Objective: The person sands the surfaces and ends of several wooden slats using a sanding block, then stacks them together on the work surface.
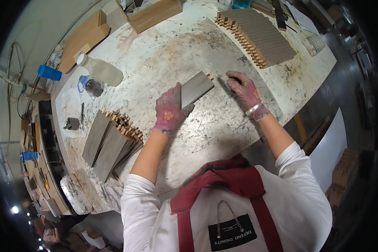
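My left hand (pixel 169 110), in a pink flowered glove with grey fingers, grips a grey board (pixel 197 88) at its near end and holds it slanted over the worktable (pixel 185 50). Short wooden dowels (pixel 209 76) stick out of the board's far end. Just right of those dowels is my right hand (pixel 245 90), gloved alike, with a pale band at the wrist. Its fingers are bent, with thumb and forefinger apart; nothing shows between them, though the palm is hidden.
At far right lies a long row of doweled boards (pixel 258 38). A smaller stack of boards (pixel 111 145) sits left of my left forearm. Beyond it stand a cloudy bottle (pixel 103 71), a dark bottle (pixel 93 87) and a blue cup (pixel 49 72). Cardboard boxes (pixel 155 16) line the far edge.
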`<state>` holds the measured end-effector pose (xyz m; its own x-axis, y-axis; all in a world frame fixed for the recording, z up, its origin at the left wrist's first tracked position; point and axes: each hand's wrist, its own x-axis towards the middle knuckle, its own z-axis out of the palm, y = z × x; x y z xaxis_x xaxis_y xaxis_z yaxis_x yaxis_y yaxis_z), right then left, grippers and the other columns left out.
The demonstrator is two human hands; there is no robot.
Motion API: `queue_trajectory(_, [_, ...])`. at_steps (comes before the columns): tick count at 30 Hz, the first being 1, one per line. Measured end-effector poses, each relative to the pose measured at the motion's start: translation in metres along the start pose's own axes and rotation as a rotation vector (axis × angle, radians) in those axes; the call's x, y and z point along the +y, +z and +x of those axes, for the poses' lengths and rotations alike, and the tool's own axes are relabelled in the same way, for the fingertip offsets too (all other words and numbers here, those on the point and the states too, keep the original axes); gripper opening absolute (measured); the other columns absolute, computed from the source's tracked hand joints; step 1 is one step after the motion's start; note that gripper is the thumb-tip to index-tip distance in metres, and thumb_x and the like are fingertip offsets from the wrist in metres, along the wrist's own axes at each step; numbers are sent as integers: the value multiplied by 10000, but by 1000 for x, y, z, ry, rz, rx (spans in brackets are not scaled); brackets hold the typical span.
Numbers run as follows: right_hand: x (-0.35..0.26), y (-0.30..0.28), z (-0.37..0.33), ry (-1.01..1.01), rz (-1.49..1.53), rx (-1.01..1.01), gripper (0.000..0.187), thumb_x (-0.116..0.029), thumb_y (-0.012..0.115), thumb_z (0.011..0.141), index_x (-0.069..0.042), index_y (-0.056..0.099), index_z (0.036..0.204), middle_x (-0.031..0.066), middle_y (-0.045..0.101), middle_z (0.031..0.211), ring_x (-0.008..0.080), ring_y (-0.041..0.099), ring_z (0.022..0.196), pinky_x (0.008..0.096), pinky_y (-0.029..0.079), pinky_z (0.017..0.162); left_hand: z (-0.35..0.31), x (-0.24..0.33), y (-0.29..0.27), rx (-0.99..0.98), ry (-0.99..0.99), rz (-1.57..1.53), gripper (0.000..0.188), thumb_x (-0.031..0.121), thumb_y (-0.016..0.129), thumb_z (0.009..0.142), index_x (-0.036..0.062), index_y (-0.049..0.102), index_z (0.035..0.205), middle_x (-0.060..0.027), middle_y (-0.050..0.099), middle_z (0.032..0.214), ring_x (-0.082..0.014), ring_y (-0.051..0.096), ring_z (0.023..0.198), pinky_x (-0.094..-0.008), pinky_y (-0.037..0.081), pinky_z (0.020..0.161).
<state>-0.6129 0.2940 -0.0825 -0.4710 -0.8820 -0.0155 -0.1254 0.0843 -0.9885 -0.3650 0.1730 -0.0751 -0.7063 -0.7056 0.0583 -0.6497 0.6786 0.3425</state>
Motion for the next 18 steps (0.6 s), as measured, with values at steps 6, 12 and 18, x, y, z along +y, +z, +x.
queue_trajectory(6, [-5, 35, 38, -128, -383, -60, 461, -329, 680, 871, -29, 609, 1213, 189, 605, 1189, 330, 597, 1095, 381, 477, 941, -5, -2, 6, 41, 14, 12, 854, 467, 727, 757, 7, 435, 1414, -179, 598, 1243, -362, 622, 1033, -442, 503, 890])
queue_trajectory(12, [-17, 37, 24, -147, -606, -134, 426, -291, 664, 871, -20, 619, 1196, 190, 607, 1137, 343, 594, 1063, 373, 459, 953, -3, -2, 7, 10, -6, -26, 840, 447, 724, 749, 9, 443, 1409, -187, 590, 1255, -368, 609, 1059, -448, 489, 921])
queue_trajectory(18, [-40, -12, -9, -83, -592, -290, 444, -298, 672, 869, -9, 617, 1201, 155, 610, 1117, 303, 585, 1054, 370, 442, 959, -12, 11, 5, 181, 116, 158, 750, 427, 676, 801, 18, 461, 1392, -188, 492, 1395, -361, 473, 1274, -503, 336, 1087])
